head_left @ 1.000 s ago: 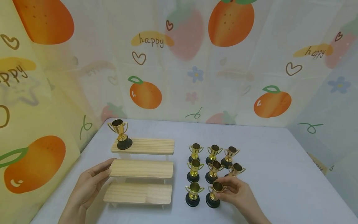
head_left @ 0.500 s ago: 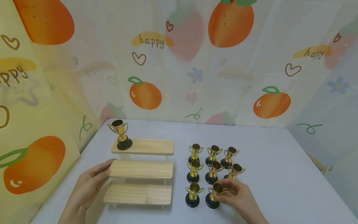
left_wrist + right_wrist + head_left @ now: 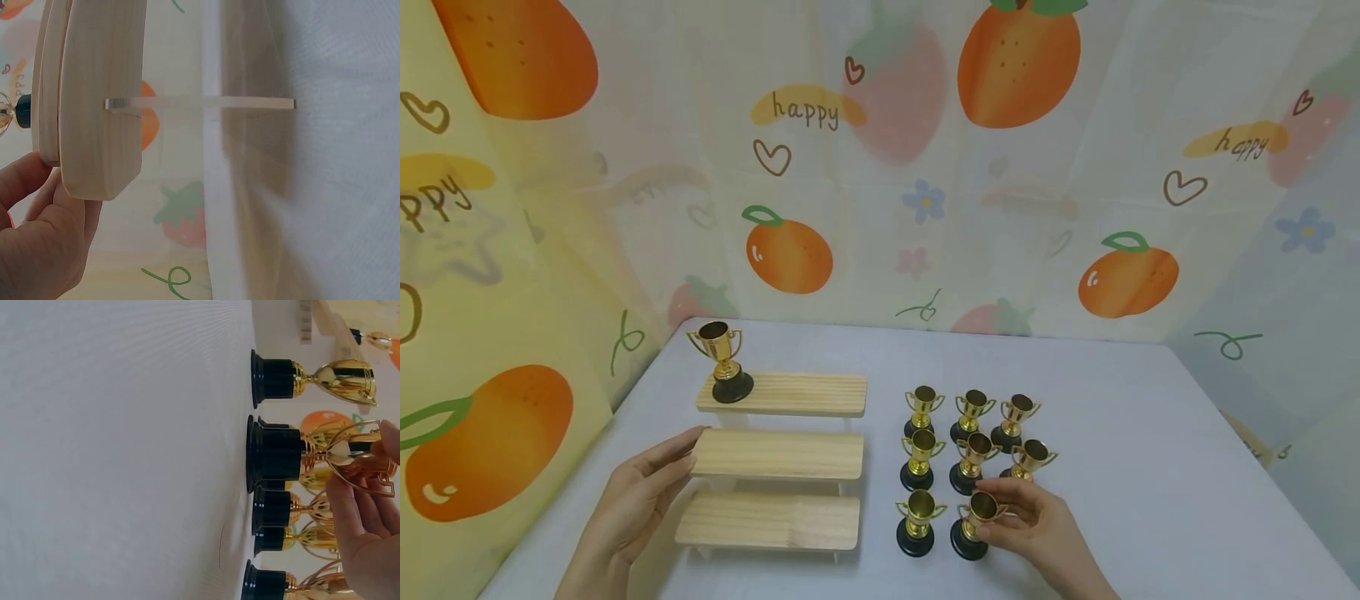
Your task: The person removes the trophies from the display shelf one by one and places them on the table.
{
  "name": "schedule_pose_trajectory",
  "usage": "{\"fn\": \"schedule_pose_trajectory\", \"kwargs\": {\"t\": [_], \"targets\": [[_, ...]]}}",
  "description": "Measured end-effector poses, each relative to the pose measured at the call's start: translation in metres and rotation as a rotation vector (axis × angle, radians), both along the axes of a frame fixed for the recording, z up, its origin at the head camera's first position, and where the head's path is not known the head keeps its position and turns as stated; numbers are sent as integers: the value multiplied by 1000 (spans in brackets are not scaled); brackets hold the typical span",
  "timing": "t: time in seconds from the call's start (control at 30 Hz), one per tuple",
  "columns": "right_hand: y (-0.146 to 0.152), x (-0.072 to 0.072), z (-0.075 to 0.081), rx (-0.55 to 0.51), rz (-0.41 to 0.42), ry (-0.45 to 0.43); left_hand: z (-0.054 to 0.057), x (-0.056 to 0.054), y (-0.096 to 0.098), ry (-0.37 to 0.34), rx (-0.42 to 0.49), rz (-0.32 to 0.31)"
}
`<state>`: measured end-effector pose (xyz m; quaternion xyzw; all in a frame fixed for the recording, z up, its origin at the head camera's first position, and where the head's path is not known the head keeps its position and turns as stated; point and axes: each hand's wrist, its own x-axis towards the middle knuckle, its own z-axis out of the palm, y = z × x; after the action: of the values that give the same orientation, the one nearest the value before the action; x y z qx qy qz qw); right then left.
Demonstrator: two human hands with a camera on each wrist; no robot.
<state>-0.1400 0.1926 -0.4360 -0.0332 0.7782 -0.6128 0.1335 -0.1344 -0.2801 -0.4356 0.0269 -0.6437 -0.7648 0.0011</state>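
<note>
In the head view my left hand grips the left end of the middle board of a three-step wooden display stand, thumb and fingers at its edge. The left wrist view shows the fingers at the board ends. My right hand holds a small gold trophy cup with a black base, upright at the front of a group. In the right wrist view its thumb and fingers are around the cup part, and the base appears to rest on the table. Another trophy stands on the top board's left end.
Several similar trophies stand upright in rows right of the stand, including a front-left trophy and a back-right trophy. A white cloth covers the table. Behind it hangs a fruit-patterned curtain.
Almost nothing differs. Both hands keep their holds on the stand and the trophy; the whole view has shifted very slightly.
</note>
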Motion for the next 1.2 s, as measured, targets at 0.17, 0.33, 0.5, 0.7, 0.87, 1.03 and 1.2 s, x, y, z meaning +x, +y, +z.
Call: {"fn": "schedule_pose_trajectory", "kwargs": {"t": [0.17, 0.33, 0.5, 0.7, 0.87, 1.03, 1.2], "targets": [[-3, 2, 4, 9, -22, 20, 0, 1, 0, -25, -13, 15], [-5, 3, 9, -17, -34, 95, 0, 2, 0, -19, -14, 14], [-6, 2, 15, -59, -7, 157, 0, 2, -1, 7, 4, -1], [-11, -1, 26, -59, -26, 164, 0, 1, -1, 7, 8, -7], [-21, -3, 37, -65, -36, 167, 1, 1, -1, -2, 6, -6], [-35, -8, 54, -94, -29, 177, 1, 0, -1, -13, 0, -1], [-49, -11, 68, -142, 30, 255, 1, 0, 0, -22, 2, 4]]}}
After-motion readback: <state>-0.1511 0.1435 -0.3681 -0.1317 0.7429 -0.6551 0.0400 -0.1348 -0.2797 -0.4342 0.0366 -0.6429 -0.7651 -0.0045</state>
